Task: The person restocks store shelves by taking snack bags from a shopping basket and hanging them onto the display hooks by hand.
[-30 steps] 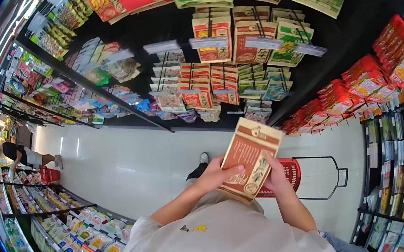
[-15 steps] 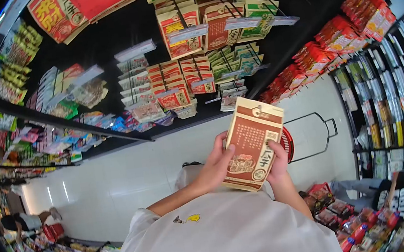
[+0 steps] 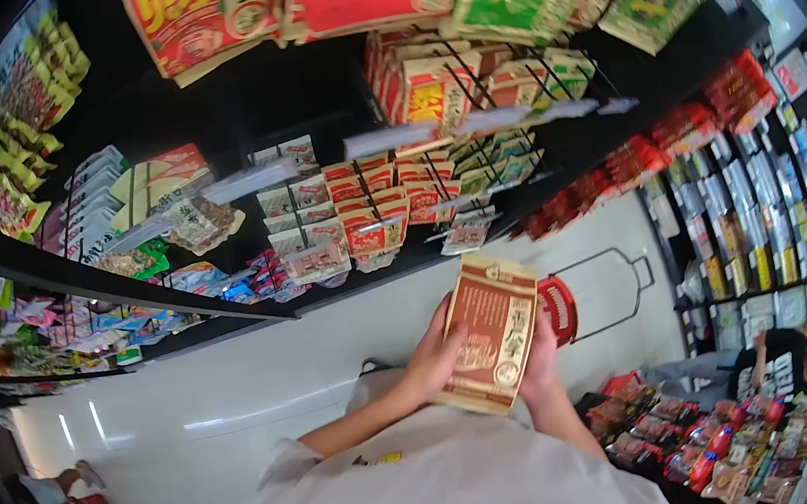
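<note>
A brown and cream snack packet (image 3: 489, 327) with printed characters is held in front of my white shirt, its printed face towards me. My left hand (image 3: 433, 359) grips its left edge, the thumb lying over the front. Along the right edge is my right hand (image 3: 539, 364), closed around the packet's side, with most of its fingers hidden behind it. Similar red, brown and green packets (image 3: 435, 97) hang on hooks on the rack ahead.
On the pale floor (image 3: 269, 389), a red shopping basket (image 3: 559, 309) with a long dark handle stands beyond the packet. Heaped snack packs (image 3: 688, 439) fill a display at lower right, near a person in black (image 3: 775, 363). Another person (image 3: 71, 494) is at far left.
My view has tilted, so the upper rack packets look larger and nearer. The packet sits lower in view, and my right thumb has shifted from its front towards the right edge.
</note>
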A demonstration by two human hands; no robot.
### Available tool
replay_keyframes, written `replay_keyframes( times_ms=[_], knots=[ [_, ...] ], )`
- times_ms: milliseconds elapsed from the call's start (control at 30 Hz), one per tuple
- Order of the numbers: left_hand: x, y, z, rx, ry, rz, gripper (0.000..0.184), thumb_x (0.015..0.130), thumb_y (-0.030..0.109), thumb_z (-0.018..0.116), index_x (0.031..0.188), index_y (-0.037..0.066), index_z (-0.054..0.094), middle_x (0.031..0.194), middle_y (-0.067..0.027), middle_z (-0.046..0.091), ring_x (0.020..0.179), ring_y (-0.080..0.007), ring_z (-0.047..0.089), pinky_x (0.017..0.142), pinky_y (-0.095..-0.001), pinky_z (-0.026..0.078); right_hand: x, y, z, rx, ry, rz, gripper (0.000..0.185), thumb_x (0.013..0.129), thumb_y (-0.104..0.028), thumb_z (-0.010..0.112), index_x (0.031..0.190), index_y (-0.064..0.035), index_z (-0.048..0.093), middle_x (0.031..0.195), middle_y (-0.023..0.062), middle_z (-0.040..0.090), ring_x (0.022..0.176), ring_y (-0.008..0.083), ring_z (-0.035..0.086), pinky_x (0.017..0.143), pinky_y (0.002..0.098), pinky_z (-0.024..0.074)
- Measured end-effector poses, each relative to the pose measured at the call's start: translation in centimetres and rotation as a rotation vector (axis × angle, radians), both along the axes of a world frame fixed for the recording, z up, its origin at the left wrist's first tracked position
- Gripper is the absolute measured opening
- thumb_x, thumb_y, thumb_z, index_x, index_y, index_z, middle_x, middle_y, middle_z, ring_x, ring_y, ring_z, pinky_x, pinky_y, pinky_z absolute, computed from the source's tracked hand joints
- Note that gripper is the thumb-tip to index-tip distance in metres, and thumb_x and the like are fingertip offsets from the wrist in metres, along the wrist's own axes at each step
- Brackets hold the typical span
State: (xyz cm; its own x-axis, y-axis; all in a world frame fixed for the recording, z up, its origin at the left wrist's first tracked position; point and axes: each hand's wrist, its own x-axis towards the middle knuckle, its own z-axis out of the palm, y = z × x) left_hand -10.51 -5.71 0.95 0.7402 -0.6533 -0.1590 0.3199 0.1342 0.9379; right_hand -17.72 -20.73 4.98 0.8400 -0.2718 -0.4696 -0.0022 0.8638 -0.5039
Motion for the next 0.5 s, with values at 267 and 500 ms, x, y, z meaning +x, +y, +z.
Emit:
replay_keyframes(
  times_ms=[267, 500],
  knots=[
    [0.5, 7.0, 2.4, 0.025, 0.036, 0.164, 0.071, 0.095, 0.016, 0.053, 0.153, 0.007, 0.012, 0.140, -0.0197, 0.046, 0.127, -0.0273, 0.049, 0.105, -0.0357, 0.036, 2.9, 4.4, -1.3, -0.053, 0.137, 0.255, 0.059, 0.099, -0.047, 0.032, 0.134, -0.0028, 0.047, 0.129, 0.0168, 0.056, 0.115, 0.0301, 0.057, 0.098, 0.0425, 0.0471],
    [0.0, 8.9, 3.0, 0.072, -0.132, 0.292, 0.078, 0.094, 0.018, 0.058, 0.152, 0.002, 0.009, 0.142, -0.0204, 0.044, 0.128, -0.0271, 0.047, 0.106, -0.0349, 0.036, 5.9, 5.5, -0.9, -0.064, 0.159, 0.437, 0.054, 0.100, -0.043, 0.033, 0.133, -0.0034, 0.048, 0.127, 0.0146, 0.059, 0.111, 0.0290, 0.060, 0.096, 0.0420, 0.0494]
  ],
)
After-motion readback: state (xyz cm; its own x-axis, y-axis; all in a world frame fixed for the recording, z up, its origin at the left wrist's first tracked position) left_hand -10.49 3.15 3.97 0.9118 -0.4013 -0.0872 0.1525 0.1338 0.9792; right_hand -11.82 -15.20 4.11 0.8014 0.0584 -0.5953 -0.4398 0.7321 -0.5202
